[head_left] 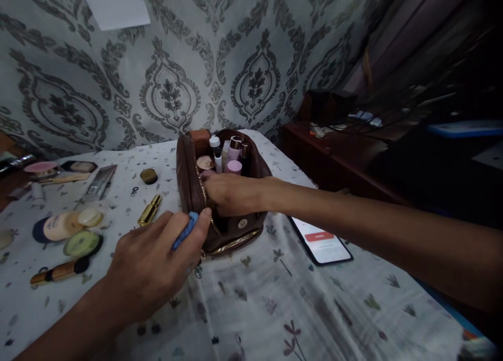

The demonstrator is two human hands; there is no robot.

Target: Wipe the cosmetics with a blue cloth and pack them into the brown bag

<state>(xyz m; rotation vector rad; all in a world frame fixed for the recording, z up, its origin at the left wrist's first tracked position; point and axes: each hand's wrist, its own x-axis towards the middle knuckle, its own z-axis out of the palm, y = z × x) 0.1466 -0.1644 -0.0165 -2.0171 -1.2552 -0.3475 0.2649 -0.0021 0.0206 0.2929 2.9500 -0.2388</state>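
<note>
A brown makeup bag (pixel 186 180) stands unzipped on the cloth-covered table. Inside it are a white-capped bottle (pixel 215 147), a pink bottle (pixel 234 150) with a shiny cap, a pink-lidded jar (pixel 234 167) and a round beige compact (pixel 205 163). My right hand (pixel 236 192) reaches down into the bag; its fingertips are hidden behind the front edge. A small crumpled blue cloth (pixel 185 231) is gripped in my left hand (pixel 157 253), whose thumb touches the bag's zipped edge. Just beyond the left knuckles lies a small gold bottle (pixel 150 210).
Makeup spreads over the left side: a foundation bottle (pixel 58 226), a green round container (pixel 81 243), a gold-and-black tube (pixel 58 272), a small jar (pixel 149 176) and a silver tube (pixel 100 183). A lit phone (pixel 320 240) lies under my right forearm. Patterned fabric (pixel 168 88) hangs behind.
</note>
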